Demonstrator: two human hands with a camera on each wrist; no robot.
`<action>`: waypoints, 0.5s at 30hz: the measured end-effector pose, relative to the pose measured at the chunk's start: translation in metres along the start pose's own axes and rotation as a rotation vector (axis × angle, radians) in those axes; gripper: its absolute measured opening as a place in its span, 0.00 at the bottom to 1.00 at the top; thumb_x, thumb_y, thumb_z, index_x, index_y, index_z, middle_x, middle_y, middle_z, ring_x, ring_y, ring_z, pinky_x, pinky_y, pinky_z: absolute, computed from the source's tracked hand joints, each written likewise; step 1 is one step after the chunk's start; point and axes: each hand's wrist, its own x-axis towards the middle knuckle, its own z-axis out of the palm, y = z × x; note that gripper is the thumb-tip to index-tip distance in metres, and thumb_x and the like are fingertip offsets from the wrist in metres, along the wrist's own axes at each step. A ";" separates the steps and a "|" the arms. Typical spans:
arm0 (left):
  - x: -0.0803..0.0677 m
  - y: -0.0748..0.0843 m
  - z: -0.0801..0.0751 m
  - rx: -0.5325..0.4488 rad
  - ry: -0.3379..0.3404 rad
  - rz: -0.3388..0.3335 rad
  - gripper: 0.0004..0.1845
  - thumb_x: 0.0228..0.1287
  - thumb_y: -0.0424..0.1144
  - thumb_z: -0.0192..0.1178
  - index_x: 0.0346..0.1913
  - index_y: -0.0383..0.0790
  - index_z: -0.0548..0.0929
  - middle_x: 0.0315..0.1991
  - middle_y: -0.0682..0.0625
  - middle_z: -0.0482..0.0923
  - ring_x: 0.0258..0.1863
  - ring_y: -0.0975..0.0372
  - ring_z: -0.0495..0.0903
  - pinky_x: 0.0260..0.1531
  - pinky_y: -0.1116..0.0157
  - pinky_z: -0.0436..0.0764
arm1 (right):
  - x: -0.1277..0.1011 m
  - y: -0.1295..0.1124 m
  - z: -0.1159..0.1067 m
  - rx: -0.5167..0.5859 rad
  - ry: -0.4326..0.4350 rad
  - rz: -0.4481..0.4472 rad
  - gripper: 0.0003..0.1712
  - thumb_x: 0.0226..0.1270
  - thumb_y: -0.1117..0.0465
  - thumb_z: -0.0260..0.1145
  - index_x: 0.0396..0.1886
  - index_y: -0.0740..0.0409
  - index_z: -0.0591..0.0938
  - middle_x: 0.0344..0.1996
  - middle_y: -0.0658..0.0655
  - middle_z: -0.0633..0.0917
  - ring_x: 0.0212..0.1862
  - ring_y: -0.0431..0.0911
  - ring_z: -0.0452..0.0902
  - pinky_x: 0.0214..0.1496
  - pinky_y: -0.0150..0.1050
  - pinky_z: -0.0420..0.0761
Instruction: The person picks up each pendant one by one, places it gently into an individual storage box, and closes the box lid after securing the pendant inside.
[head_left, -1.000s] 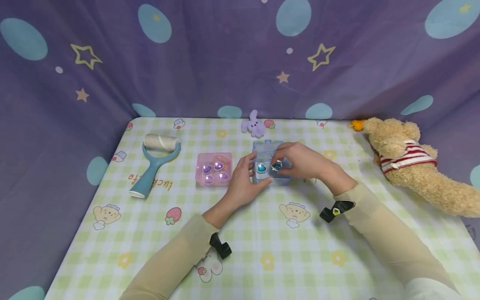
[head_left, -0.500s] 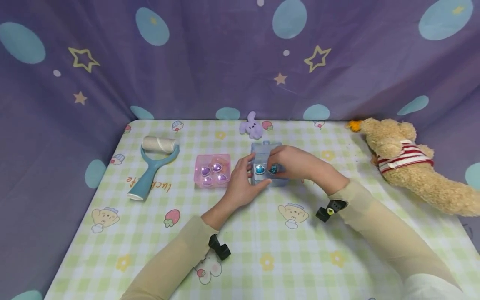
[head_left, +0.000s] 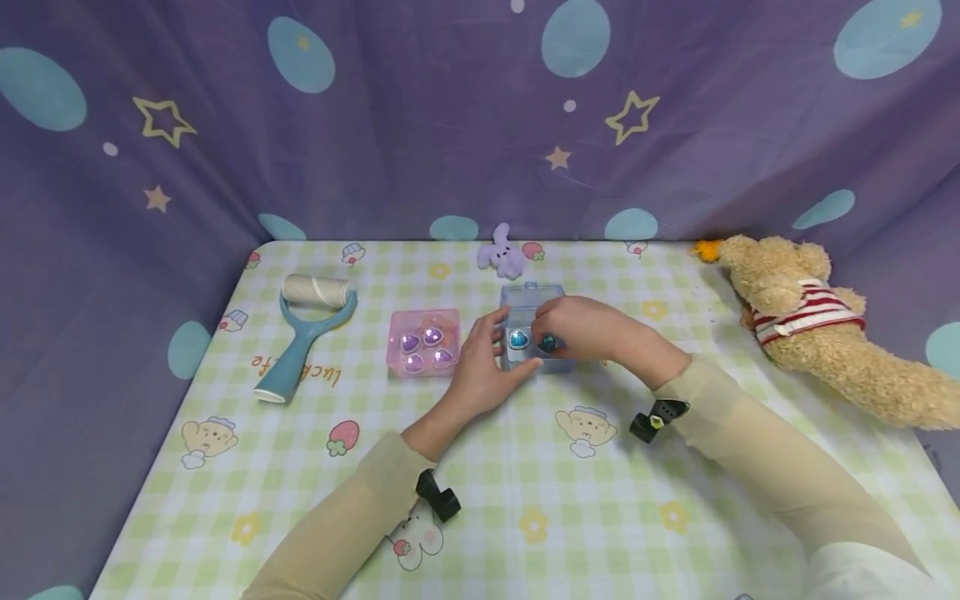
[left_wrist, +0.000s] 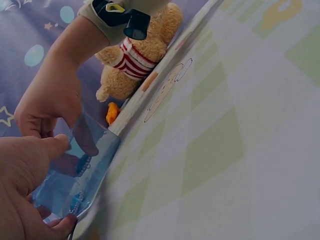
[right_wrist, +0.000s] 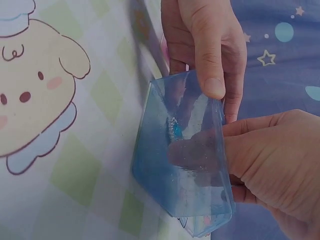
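Observation:
A small see-through blue box (head_left: 517,364) stands with its lid (head_left: 517,296) raised at the back. My left hand (head_left: 482,367) grips its left side, the thumb on the front rim. Inside, a blue heart-shaped gem (head_left: 519,339) with a beaded silver edge lies at the left. My right hand (head_left: 588,327) reaches into the box from the right and pinches a second blue gem (head_left: 548,342), partly covered by the fingers. In the left wrist view this gem (left_wrist: 82,166) is tilted on edge at the fingertips.
Left of the box is a pink box (head_left: 397,367) with several purple gems (head_left: 432,337). A lint roller (head_left: 303,337) lies further left. A small purple bunny (head_left: 504,254) sits behind the blue box. A teddy bear (head_left: 780,287) lies at the right edge, near an orange item (head_left: 707,250).
My right hand has moved slightly left and down into the blue box with the gem. My left hand keeps its grip on the box. The head view has shifted a little.

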 end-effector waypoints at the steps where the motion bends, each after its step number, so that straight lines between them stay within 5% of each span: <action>1: 0.000 0.000 0.000 0.001 0.001 0.000 0.50 0.63 0.45 0.79 0.81 0.36 0.62 0.69 0.34 0.71 0.64 0.42 0.82 0.63 0.52 0.87 | 0.000 0.000 0.000 -0.006 -0.007 0.004 0.10 0.55 0.69 0.82 0.33 0.53 0.90 0.31 0.51 0.86 0.33 0.43 0.80 0.41 0.42 0.86; 15: 0.001 0.000 0.000 0.006 -0.004 -0.008 0.50 0.63 0.46 0.79 0.81 0.37 0.62 0.71 0.35 0.71 0.64 0.43 0.82 0.63 0.52 0.87 | 0.008 -0.003 -0.003 -0.051 -0.143 0.082 0.11 0.57 0.67 0.82 0.33 0.49 0.89 0.34 0.48 0.89 0.38 0.44 0.83 0.42 0.43 0.87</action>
